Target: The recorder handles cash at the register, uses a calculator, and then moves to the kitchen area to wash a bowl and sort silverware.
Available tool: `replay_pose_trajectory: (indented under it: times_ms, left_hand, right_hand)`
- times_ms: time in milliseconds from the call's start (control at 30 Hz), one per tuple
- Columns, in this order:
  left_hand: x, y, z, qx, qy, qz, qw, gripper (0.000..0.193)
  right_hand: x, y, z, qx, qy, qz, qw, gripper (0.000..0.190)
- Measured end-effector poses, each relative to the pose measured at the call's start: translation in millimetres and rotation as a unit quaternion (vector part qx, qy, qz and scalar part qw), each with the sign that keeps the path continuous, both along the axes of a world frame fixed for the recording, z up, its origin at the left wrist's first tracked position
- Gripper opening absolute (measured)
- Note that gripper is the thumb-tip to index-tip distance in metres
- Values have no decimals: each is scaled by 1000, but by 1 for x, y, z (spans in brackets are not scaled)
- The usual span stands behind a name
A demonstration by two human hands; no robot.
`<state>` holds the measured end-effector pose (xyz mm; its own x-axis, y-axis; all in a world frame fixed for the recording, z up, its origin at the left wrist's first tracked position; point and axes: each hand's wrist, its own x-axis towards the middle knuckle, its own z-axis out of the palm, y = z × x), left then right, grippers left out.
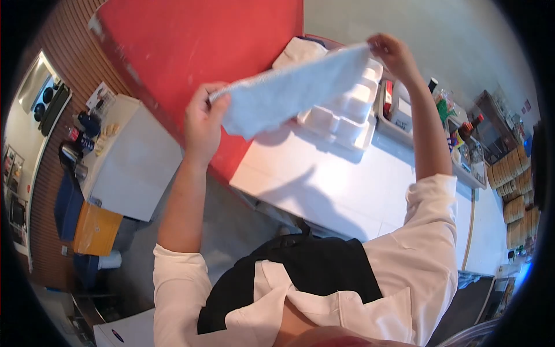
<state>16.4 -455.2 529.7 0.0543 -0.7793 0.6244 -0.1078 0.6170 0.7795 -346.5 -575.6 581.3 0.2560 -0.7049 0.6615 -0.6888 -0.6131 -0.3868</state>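
Note:
A light blue cloth [290, 93] hangs stretched between my two hands, above a red surface and a white counter. My left hand [208, 112] grips its near left corner, thumb on top. Up at the right, my right hand [388, 50] pinches the opposite corner. Behind and below the cloth, white foam food containers [342, 119] stand on the counter, partly hidden by it. A folded cream cloth [299, 53] lies beyond, beside the red surface.
The white counter [303, 173] runs along my front, joined to a red panel [173, 47]. Grey trays [394, 126] with boxes and bottles stand at the right, near stacked bamboo steamers [511, 173]. A white cabinet [134, 160] and a yellow crate [97, 230] are at the left.

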Motion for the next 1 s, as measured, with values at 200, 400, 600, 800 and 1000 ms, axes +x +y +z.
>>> replay_pose_trajectory:
  times_ms: [200, 400, 600, 800, 1000]
  left_hand:
    - [-41, -101, 16, -175, -151, 36, 972, 16]
    - [-83, -129, -91, -92, -491, -93, 862, 60]
    - [-71, -84, -120, 5, -390, -300, 871, 58]
    - [-10, -43, -134, 107, -296, -322, 893, 54]
    - [34, -11, -182, 220, -96, -431, 870, 67]
  right_hand:
    - [6, -193, 2, 0, -90, 6, 996, 17]
    - [51, -252, -108, 71, 46, -22, 996, 36]
    - [149, -197, -144, 137, 190, 13, 972, 51]
    - [146, -100, -101, 78, -25, 71, 994, 49]
    - [132, 85, -104, 280, -81, 223, 930, 44]
